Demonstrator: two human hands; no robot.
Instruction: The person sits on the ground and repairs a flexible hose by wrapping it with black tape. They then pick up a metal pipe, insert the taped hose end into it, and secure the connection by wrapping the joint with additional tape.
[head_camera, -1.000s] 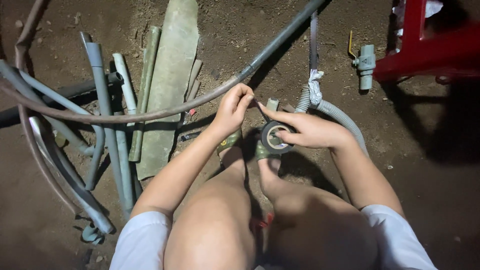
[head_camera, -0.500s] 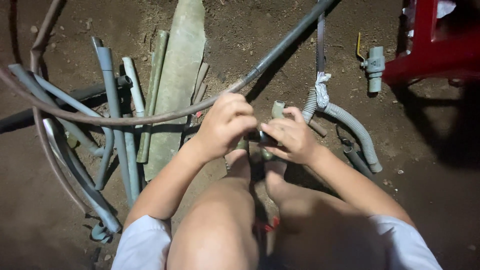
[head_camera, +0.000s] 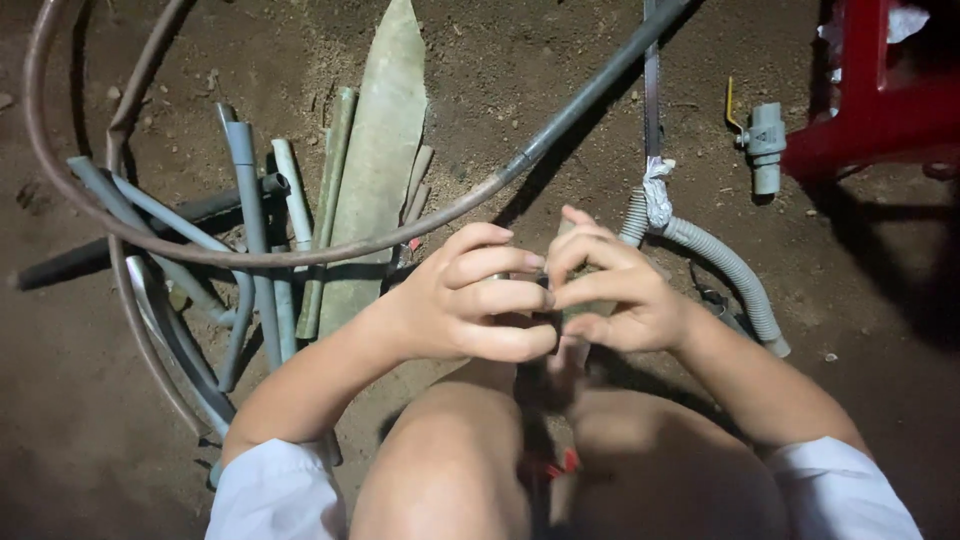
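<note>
Nearest to the camera, two bare knees (head_camera: 520, 460) and the white sleeves (head_camera: 275, 495) of the person are seen at the lower edge. Just above the knees, the left hand (head_camera: 470, 305) and the right hand (head_camera: 615, 295) are brought together, fingertips almost touching. A small grey fitting (head_camera: 575, 312) is held between them; the fingers of both hands are closed around it, so most of it is hidden and its exact shape cannot be told.

Behind the right hand, a grey corrugated hose (head_camera: 730, 270) is laid on the brown soil (head_camera: 480, 90), and it is tied with a white rag (head_camera: 657, 190) to a thin strap (head_camera: 651, 80). A long dark pipe (head_camera: 590, 95) is run diagonally across the ground and is joined to a curved brown hose (head_camera: 110, 225), which passes just behind the left hand.

To the left, a bundle of grey plastic pipes (head_camera: 250, 230) is piled beside a flat pointed greenish slab (head_camera: 375, 170). Farther away, at the upper right, a grey ball valve with a yellow handle (head_camera: 765, 140) is placed near a red plastic stool (head_camera: 880, 100).
</note>
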